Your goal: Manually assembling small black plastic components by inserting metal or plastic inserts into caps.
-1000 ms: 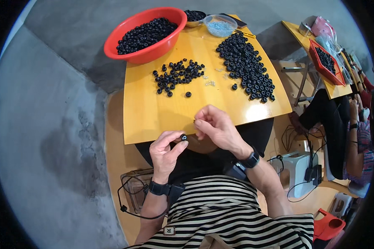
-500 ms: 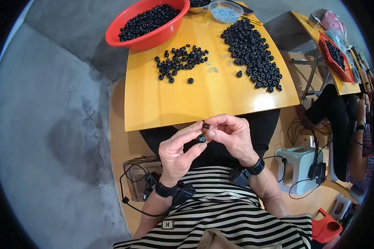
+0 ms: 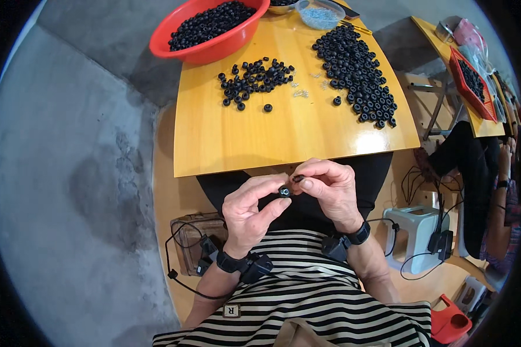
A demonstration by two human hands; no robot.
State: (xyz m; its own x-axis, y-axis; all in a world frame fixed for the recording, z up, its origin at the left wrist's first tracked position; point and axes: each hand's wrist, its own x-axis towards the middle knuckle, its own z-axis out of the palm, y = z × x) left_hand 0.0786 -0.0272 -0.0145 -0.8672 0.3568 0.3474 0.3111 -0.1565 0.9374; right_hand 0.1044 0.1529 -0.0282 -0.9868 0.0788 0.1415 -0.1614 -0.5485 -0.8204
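Note:
Near the table's front edge, over my lap, my left hand [image 3: 253, 208] pinches a small round black piece [image 3: 284, 191] between thumb and fingertips; a pale ring shows on its face. Close beside it, my right hand [image 3: 330, 194] is closed on a small dark piece [image 3: 298, 178] between thumb and forefinger. That piece is partly covered by the fingers. On the yellow table [image 3: 243, 147] lie a loose group of black ring-shaped pieces [image 3: 252, 87] at left and a denser spread of similar pieces [image 3: 362, 78] at right. Tiny silvery bits [image 3: 300, 93] lie between them.
A red basin [image 3: 207, 55] full of black pieces stands at the back left. Behind is a clear bowl [image 3: 319, 16] of small pale-blue parts. At right are another table with a red basket [image 3: 485, 107], a seated person, a white stool [image 3: 411, 217] and cables.
The dark piece in my right hand has turned and moved slightly right. My left hand keeps its pinch on the round black piece. The whole view has shifted a little.

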